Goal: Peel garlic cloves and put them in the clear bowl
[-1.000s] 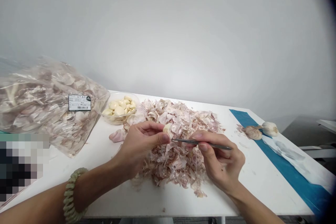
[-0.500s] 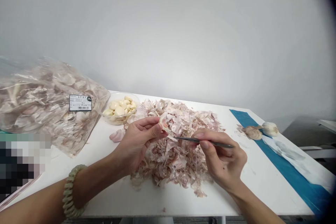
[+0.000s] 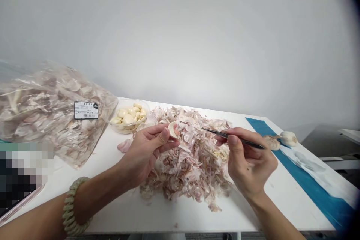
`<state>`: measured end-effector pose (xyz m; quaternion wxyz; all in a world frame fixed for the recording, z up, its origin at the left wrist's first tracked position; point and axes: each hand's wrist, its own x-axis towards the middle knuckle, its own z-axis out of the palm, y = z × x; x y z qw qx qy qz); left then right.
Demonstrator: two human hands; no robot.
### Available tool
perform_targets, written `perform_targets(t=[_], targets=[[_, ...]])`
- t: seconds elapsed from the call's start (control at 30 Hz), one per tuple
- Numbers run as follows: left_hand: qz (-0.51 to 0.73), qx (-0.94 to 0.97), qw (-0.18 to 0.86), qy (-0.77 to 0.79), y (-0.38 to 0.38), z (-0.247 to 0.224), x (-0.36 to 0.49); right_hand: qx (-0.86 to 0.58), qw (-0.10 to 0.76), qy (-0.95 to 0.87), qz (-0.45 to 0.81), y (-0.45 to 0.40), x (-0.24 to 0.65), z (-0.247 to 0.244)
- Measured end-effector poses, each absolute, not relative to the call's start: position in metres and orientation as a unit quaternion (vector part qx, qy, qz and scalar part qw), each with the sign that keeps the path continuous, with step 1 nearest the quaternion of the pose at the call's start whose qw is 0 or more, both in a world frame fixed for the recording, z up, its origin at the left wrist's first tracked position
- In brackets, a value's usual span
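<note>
Between the thumb and fingers of my left hand (image 3: 150, 150) is a pale garlic clove (image 3: 172, 130), held above the left side of a large heap of garlic skins (image 3: 191, 161). My right hand (image 3: 250, 161) grips thin dark metal tweezers (image 3: 244, 141), their tip pointing left over the heap and apart from the clove. Peeled cloves (image 3: 128, 117) fill a clear round bowl (image 3: 120, 129) behind my left hand.
A clear plastic bag of garlic skins (image 3: 53, 108) with a label lies at the left. On the white table's (image 3: 213, 221) right side are a blue strip (image 3: 306, 183), a garlic bulb (image 3: 289, 138), a brownish bulb (image 3: 271, 142) and white wrapping (image 3: 306, 163).
My right hand and the tweezers have moved right and slightly up, away from the clove. The loose skin that hung between clove and tweezers is gone from there. My left hand has barely moved.
</note>
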<state>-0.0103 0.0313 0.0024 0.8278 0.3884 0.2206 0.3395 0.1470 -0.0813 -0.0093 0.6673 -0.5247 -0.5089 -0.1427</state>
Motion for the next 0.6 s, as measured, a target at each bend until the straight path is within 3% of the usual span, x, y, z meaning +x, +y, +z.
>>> perform_targets(t=[0.2,0.6], targets=[[0.330,0.391,0.813,0.277,0.030,-0.005,-0.008,-0.524,0.593,-0.610,-0.049,-0.084,0.147,-0.011],[0.292,0.418,0.812,0.283,0.026,-0.006,-0.009,-0.506,0.576,-0.642,0.017,-0.084,0.145,-0.008]])
